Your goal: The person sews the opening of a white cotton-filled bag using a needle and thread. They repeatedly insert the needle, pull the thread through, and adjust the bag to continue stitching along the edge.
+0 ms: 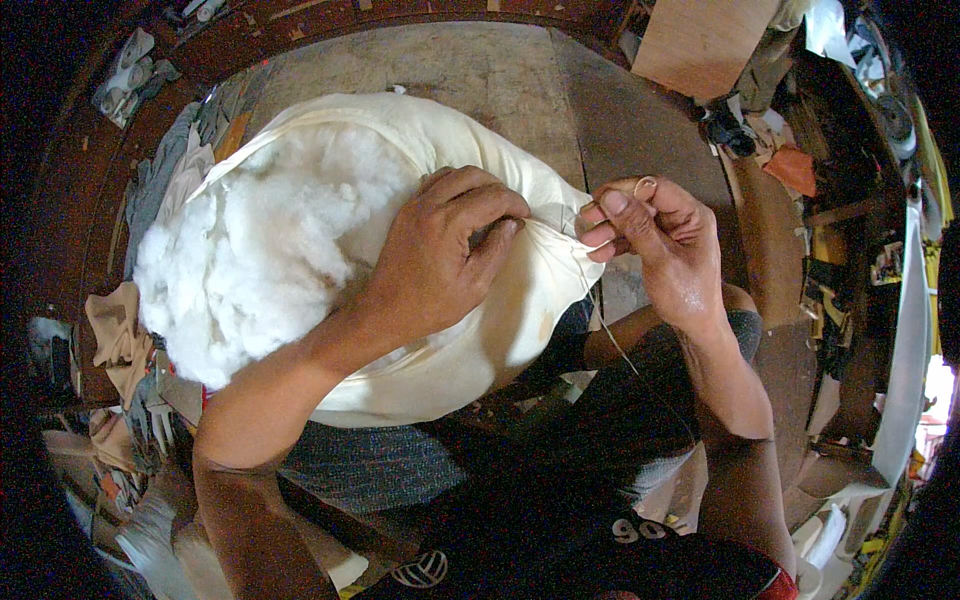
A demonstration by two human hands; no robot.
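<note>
A large cream fabric cover [480, 385] lies over my lap, its wide opening packed with white fluffy stuffing [270, 240]. My left hand [445, 245] reaches across the stuffing; its thumb and fingers are closed on the cover's edge. To its right, my right hand [650, 230] is closed too, its fingertips on the gathered, pleated end of the fabric. Whether a needle sits between thumb and forefinger cannot be made out. A small pale loop shows at those fingers, ring or thread. From the gathers a thin thread [622, 350] hangs down past my knee.
Worn boards [480, 70] stretch beyond the cover. A brown flat panel [705, 45] stands at the far right, close to an orange scrap [791, 171]. Tan cloth scraps [118, 335] and grey cloth [160, 185] lie at the left. Cluttered shelving lines the right side.
</note>
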